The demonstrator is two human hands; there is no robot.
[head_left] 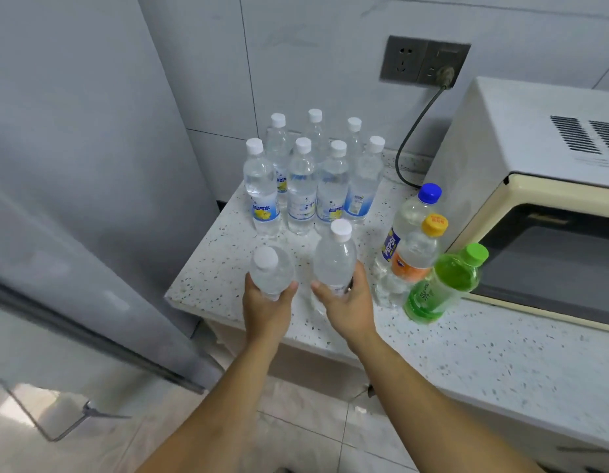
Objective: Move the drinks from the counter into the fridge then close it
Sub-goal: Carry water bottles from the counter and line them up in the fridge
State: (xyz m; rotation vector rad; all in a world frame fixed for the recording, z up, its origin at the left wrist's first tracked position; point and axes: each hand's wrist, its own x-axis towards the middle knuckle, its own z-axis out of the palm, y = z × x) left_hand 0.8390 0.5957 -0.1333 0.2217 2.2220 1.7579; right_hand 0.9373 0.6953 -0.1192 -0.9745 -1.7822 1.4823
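My left hand (pixel 267 310) grips a clear white-capped water bottle (pixel 271 269), tilted toward me above the counter's front edge. My right hand (pixel 347 303) holds a second clear white-capped bottle (pixel 335 257) upright. Behind them several more white-capped water bottles (pixel 301 186) stand in a cluster on the speckled counter (pixel 211 268). To the right stand a blue-capped Pepsi bottle (pixel 407 227), an orange-capped bottle (pixel 415 257) and a green bottle (pixel 446 285). The grey fridge (pixel 74 131) fills the left side, its door (pixel 57 285) angled toward me.
A cream microwave (pixel 535 186) sits on the counter at the right, close behind the coloured bottles. Its cable (pixel 407 145) runs up to a wall socket (pixel 424 61). Pale floor tiles (pixel 296 431) lie below the counter edge.
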